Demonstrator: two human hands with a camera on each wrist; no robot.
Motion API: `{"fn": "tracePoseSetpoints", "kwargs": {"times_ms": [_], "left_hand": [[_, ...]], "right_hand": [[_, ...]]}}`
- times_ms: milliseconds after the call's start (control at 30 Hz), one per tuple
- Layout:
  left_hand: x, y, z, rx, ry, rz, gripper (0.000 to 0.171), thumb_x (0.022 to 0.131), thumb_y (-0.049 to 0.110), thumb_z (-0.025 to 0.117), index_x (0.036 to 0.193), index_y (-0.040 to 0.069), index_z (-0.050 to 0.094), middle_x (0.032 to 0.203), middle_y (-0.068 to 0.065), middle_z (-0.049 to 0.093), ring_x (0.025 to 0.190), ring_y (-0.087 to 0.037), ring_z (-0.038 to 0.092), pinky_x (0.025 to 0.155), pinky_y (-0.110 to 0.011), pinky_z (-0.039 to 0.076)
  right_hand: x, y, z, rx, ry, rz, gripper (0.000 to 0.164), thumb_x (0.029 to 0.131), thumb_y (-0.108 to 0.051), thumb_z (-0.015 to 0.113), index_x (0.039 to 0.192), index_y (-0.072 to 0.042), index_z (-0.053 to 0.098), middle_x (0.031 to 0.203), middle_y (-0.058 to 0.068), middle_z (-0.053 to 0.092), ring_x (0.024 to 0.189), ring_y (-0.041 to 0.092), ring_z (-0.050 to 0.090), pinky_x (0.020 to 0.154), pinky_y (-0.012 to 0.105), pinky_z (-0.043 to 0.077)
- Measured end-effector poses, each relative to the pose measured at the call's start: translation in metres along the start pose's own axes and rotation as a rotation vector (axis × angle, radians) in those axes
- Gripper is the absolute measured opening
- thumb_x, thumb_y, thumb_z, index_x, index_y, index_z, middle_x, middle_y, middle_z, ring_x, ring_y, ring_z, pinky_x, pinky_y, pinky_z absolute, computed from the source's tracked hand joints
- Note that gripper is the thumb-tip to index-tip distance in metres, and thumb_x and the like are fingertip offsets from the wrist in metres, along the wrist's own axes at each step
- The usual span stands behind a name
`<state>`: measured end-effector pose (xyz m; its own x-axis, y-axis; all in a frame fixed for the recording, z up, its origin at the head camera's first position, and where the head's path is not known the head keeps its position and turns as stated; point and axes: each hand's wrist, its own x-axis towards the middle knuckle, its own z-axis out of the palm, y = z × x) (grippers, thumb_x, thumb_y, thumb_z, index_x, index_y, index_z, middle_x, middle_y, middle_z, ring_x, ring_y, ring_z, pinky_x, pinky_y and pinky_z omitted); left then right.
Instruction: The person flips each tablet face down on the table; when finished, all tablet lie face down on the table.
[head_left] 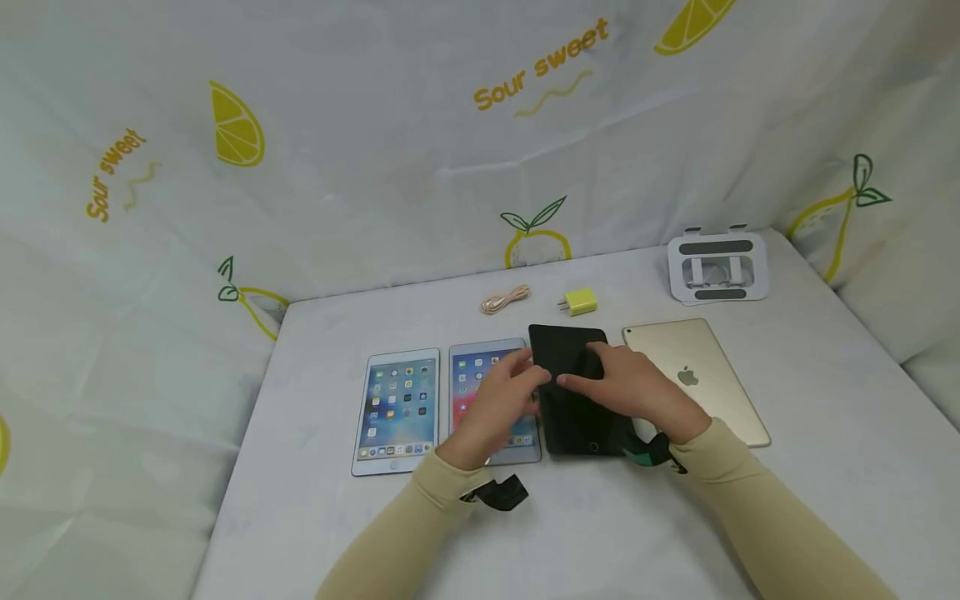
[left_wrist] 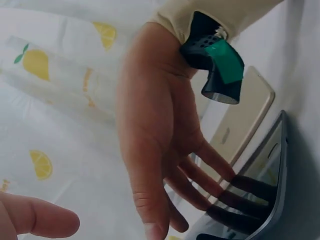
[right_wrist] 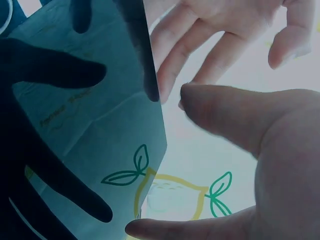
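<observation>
A black tablet (head_left: 570,429) lies screen up, its glossy face mirroring the hands in both wrist views. My right hand (head_left: 633,379) is over its right part with fingers spread. In the left wrist view, that hand's fingertips meet or nearly meet their reflections; contact is hard to tell. My left hand (head_left: 498,408) reaches across a white tablet (head_left: 480,360) with a lit screen, fingers loosely bent by the black tablet's left edge. Neither hand grips anything. Further left lies another lit white tablet (head_left: 397,408). A gold tablet (head_left: 716,375) lies back up on the right, partly behind my right hand.
Behind the tablets are a coiled pinkish cable (head_left: 504,300) and a yellow plug adapter (head_left: 581,302). At the far right corner stands a white folding stand (head_left: 717,247) with grey pads. A lemon-print cloth (head_left: 360,183) hangs behind the white table (head_left: 292,517).
</observation>
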<state>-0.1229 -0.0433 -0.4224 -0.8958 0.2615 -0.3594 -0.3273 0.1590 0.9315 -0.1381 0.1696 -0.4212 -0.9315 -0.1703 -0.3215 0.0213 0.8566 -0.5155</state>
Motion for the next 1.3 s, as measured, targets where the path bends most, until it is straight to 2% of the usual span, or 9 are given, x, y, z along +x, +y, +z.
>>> {"fn": "tracePoseSetpoints", "kwargs": {"times_ms": [167, 333, 500, 800, 967, 1100, 1300], "left_hand": [[0.000, 0.004, -0.004, -0.029, -0.012, -0.008, 0.066, 0.105, 0.032, 0.063, 0.165, 0.010, 0.044, 0.164, -0.012, 0.051, 0.142, -0.032, 0.060, 0.112, -0.053, 0.057], [-0.002, 0.007, -0.006, -0.049, -0.020, 0.010, 0.067, 0.105, 0.029, 0.062, 0.165, 0.008, 0.043, 0.166, -0.013, 0.050, 0.142, -0.030, 0.060, 0.108, -0.050, 0.060], [-0.005, 0.009, -0.008, -0.051, -0.017, 0.024, 0.068, 0.105, 0.031, 0.061, 0.167, 0.010, 0.040, 0.167, -0.011, 0.049, 0.141, -0.029, 0.062, 0.108, -0.048, 0.060], [-0.010, 0.014, -0.008, -0.043, 0.006, 0.063, 0.067, 0.106, 0.029, 0.060, 0.166, 0.007, 0.041, 0.169, -0.009, 0.048, 0.143, -0.029, 0.060, 0.112, -0.048, 0.057], [-0.011, 0.017, -0.007, -0.036, 0.016, 0.062, 0.065, 0.105, 0.029, 0.061, 0.165, 0.010, 0.044, 0.167, -0.007, 0.050, 0.149, -0.027, 0.054, 0.114, -0.047, 0.056], [-0.012, 0.017, -0.007, -0.034, 0.034, 0.080, 0.064, 0.103, 0.028, 0.062, 0.163, 0.011, 0.047, 0.166, -0.008, 0.052, 0.152, -0.027, 0.051, 0.121, -0.049, 0.050], [-0.014, 0.018, -0.006, -0.049, 0.035, 0.090, 0.064, 0.104, 0.029, 0.062, 0.164, 0.011, 0.046, 0.165, -0.009, 0.052, 0.152, -0.027, 0.051, 0.121, -0.048, 0.051]], "right_hand": [[-0.002, -0.005, 0.004, 0.010, 0.004, 0.002, 0.114, 0.092, -0.078, 0.064, 0.160, 0.010, 0.040, 0.155, 0.039, 0.052, 0.138, 0.056, 0.056, 0.107, 0.067, 0.054], [-0.005, -0.009, 0.009, 0.027, -0.003, 0.012, 0.123, 0.087, -0.087, 0.062, 0.162, 0.008, 0.038, 0.158, 0.038, 0.049, 0.141, 0.058, 0.052, 0.106, 0.068, 0.054], [-0.004, -0.013, 0.012, 0.023, 0.000, 0.011, 0.123, 0.088, -0.087, 0.060, 0.163, 0.007, 0.037, 0.158, 0.037, 0.049, 0.141, 0.060, 0.051, 0.106, 0.069, 0.054], [-0.005, -0.019, 0.014, 0.059, 0.004, 0.014, 0.123, 0.090, -0.086, 0.058, 0.166, 0.007, 0.031, 0.162, 0.036, 0.046, 0.144, 0.057, 0.050, 0.110, 0.069, 0.052], [-0.007, -0.019, 0.014, 0.099, 0.005, -0.014, 0.118, 0.093, -0.082, 0.059, 0.166, 0.007, 0.030, 0.164, 0.035, 0.045, 0.147, 0.054, 0.050, 0.115, 0.068, 0.049], [-0.007, -0.019, 0.015, 0.136, -0.006, -0.041, 0.115, 0.095, -0.079, 0.059, 0.166, 0.006, 0.030, 0.165, 0.034, 0.044, 0.150, 0.052, 0.048, 0.118, 0.068, 0.046], [-0.005, -0.019, 0.015, 0.166, -0.016, -0.056, 0.111, 0.097, -0.076, 0.058, 0.167, 0.004, 0.029, 0.164, 0.034, 0.045, 0.147, 0.050, 0.052, 0.116, 0.066, 0.049]]}}
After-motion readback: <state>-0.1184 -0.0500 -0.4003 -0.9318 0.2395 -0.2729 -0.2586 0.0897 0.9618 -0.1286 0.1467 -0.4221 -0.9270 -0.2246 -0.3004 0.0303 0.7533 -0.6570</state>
